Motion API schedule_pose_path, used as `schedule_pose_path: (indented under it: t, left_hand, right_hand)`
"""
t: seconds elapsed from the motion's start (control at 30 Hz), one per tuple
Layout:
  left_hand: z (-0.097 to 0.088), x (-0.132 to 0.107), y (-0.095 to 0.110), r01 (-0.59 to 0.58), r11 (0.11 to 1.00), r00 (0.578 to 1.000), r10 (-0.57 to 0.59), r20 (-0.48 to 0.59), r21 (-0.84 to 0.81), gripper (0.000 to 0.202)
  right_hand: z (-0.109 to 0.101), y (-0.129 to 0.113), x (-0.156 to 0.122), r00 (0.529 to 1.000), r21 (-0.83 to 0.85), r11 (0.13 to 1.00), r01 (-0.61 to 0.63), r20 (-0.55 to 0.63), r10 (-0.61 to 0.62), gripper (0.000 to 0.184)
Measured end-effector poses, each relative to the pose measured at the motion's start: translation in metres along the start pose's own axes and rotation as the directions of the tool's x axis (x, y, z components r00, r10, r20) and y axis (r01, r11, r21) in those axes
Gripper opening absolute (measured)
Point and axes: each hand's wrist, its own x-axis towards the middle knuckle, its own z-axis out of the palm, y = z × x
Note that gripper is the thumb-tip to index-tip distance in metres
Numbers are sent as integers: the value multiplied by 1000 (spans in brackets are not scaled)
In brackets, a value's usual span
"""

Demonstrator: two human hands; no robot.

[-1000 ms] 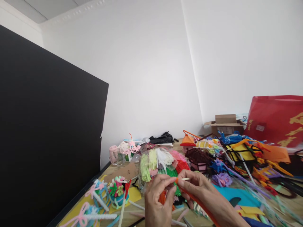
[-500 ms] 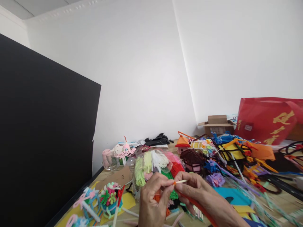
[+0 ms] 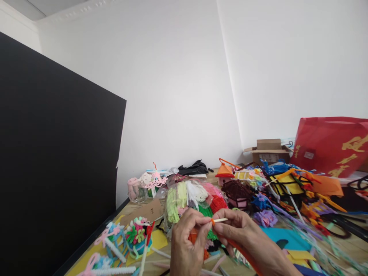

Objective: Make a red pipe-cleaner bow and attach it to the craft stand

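My left hand (image 3: 188, 241) and my right hand (image 3: 250, 239) meet low in the middle of the head view, fingertips almost touching. Both are closed in a pinch. A thin white stick (image 3: 221, 220) pokes out between them, its left end at my left thumb and forefinger. Around that end sits a small loop of an orange pipe cleaner (image 3: 243, 251), whose long tail passes under my right fingers and down along the palm. The stick's left tip is hidden by my left fingers. Behind the hands lie bagged bundles of coloured pipe cleaners (image 3: 176, 201).
A black panel (image 3: 60, 145) stands at the left. Near it is a pot of pipe-cleaner flowers (image 3: 138, 239). Finished pieces and loose stems crowd the right, with a blue sheet (image 3: 287, 237), a cardboard box (image 3: 268, 155) and a red bag (image 3: 330, 147) at the back.
The view has turned slightly left, so the table's contents sit a little further right. Both hands keep nearly the same pinch on the stick and the orange pipe cleaner.
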Motion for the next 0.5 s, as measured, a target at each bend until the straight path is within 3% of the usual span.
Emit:
schedule_pose_path:
  t: [0.27, 0.37, 0.5]
  left_hand:
    - [-8, 5, 5, -7, 999, 995, 3, 103, 41, 16]
    - [-10, 9, 8, -132, 981, 987, 117, 108, 140, 28]
    - [-10, 9, 10, -336, 903, 940, 301, 162, 267, 27]
  right_hand:
    - [-7, 6, 4, 1000, 106, 994, -14, 20, 12, 24]
    - [-11, 6, 5, 997, 159, 986, -50, 59, 42, 23]
    - [-13, 4, 4, 996, 87, 996, -7, 89, -1, 24]
